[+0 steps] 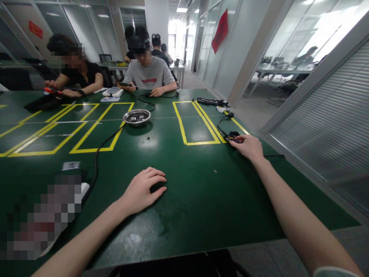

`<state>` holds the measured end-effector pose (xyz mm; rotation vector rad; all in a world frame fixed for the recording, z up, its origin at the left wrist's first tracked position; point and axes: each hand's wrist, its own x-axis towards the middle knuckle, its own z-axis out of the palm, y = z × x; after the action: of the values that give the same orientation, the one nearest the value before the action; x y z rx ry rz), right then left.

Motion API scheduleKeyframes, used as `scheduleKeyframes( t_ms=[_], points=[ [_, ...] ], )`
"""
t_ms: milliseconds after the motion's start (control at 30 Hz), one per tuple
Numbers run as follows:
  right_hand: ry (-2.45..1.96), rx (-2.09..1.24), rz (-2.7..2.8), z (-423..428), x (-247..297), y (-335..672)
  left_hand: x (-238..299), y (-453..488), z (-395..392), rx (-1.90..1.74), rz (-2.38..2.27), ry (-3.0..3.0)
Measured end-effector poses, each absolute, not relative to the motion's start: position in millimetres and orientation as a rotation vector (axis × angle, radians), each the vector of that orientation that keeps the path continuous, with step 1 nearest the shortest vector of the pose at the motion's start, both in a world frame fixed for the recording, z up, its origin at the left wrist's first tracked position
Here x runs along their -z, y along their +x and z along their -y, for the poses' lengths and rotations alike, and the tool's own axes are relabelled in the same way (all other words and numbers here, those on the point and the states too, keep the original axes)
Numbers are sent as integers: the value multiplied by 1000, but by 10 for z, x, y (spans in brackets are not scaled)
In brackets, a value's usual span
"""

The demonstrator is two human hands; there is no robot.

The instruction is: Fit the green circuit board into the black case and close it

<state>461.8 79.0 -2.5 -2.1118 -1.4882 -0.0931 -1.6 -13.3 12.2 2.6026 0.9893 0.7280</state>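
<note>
My left hand (145,190) lies on the green table (184,207) with its fingers loosely bent and the thumb apart, nothing in it. Farther off to the right, my right hand (249,146) has its fingertips closed on a small black corded object (232,136); the fingers partly hide it, and I cannot make out its kind. From it a short black cable (219,122) curves up to a black plug-like end (230,114). Another dark cable (273,155) shows on the right side of my wrist.
A steel bowl (137,117) with metal parts stands mid-table, beside yellow tape outlines (201,143). A black folded tripod-like item (211,101) lies at the far right edge. A pixelated white-edged object (49,219) with a cord lies left. Two people (147,73) work across the table.
</note>
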Motion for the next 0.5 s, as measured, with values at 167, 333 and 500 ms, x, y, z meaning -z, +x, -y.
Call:
scheduleKeyframes(
  t_ms=[167, 333, 500],
  points=[
    [-2140, 135, 1516, -807, 23, 4610, -122, -18, 133, -723, -987, 2604],
    [-2003, 257, 1413, -782, 46, 4609, -142, -12, 143, -709, -990, 2608],
    [-2140, 243, 1323, -788, 122, 4667, -150, -4, 148, -696, -991, 2614]
  ],
)
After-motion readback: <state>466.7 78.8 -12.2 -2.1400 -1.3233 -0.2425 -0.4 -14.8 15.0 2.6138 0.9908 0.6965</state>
